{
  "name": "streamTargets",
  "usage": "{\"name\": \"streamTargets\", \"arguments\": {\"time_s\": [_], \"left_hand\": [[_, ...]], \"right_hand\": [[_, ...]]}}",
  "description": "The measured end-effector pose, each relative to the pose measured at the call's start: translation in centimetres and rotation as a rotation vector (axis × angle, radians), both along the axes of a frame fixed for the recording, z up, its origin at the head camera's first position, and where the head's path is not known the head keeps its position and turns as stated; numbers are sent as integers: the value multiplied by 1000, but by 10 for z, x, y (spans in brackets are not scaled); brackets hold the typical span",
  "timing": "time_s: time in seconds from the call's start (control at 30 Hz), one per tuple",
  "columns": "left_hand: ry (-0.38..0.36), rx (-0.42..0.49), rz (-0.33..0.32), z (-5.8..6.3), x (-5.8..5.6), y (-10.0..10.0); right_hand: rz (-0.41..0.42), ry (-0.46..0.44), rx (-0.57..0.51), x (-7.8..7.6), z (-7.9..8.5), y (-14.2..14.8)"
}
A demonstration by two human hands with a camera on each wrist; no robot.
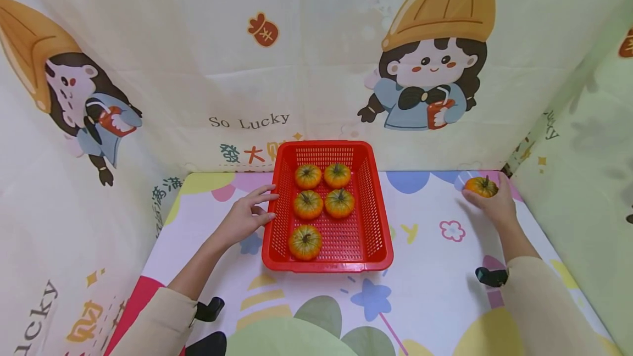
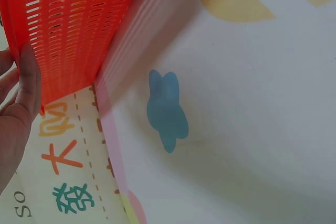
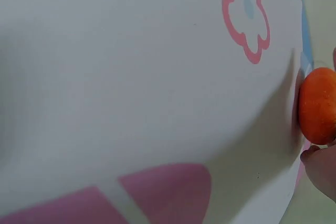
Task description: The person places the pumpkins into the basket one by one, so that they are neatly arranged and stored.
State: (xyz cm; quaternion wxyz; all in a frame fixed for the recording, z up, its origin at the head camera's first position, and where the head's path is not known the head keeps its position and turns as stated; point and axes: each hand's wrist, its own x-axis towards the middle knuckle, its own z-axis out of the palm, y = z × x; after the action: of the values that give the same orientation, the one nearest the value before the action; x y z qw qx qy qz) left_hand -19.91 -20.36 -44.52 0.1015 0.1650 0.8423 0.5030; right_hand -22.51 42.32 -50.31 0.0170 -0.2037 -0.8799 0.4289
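A red plastic basket (image 1: 382,224) with slotted walls holds several small orange-green pumpkins (image 1: 305,242): two pairs at the back and one at the front left. My left hand (image 1: 244,218) holds the basket's left rim, fingertips over the edge. In the left wrist view, one finger of the left hand (image 2: 16,114) lies against the outer wall below the rim. Far to the right, near the table's back corner, my right hand (image 1: 499,205) grips another small pumpkin (image 1: 481,186) between thumb and fingers. Its orange underside shows close to the tabletop in the right wrist view.
A patterned cloth (image 1: 420,251) covers the table. Behind it and along both sides hang printed fabric walls (image 1: 321,59), with the basket's far end close to the back one. Black straps (image 1: 492,276) show at both sleeves.
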Motion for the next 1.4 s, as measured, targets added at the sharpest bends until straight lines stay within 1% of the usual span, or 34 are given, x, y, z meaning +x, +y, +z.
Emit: {"name": "streamTargets", "arguments": {"time_s": [0.17, 0.3, 0.7, 0.93, 1.0, 1.13, 1.27, 1.4], "left_hand": [[-2, 2, -4, 0, 0, 1], [1, 3, -4, -1, -1, 1], [14, -35, 4, 2, -1, 2], [15, -35, 3, 1, -2, 1], [10, -29, 4, 2, -1, 1], [-1, -18, 3, 3, 0, 1], [2, -22, 5, 2, 0, 1], [1, -28, 11, 0, 0, 0]], "right_hand": [[-13, -66, 19, -2, -1, 3], [-15, -93, 39, 0, -2, 4], [-15, -67, 42, 2, -4, 6], [-6, -54, 49, 3, -4, 8], [5, -46, 50, 3, -4, 8], [59, -29, 70, 6, -2, 6], [115, -14, 106, 11, 1, 2], [147, 8, 110, 16, 4, -1]]}}
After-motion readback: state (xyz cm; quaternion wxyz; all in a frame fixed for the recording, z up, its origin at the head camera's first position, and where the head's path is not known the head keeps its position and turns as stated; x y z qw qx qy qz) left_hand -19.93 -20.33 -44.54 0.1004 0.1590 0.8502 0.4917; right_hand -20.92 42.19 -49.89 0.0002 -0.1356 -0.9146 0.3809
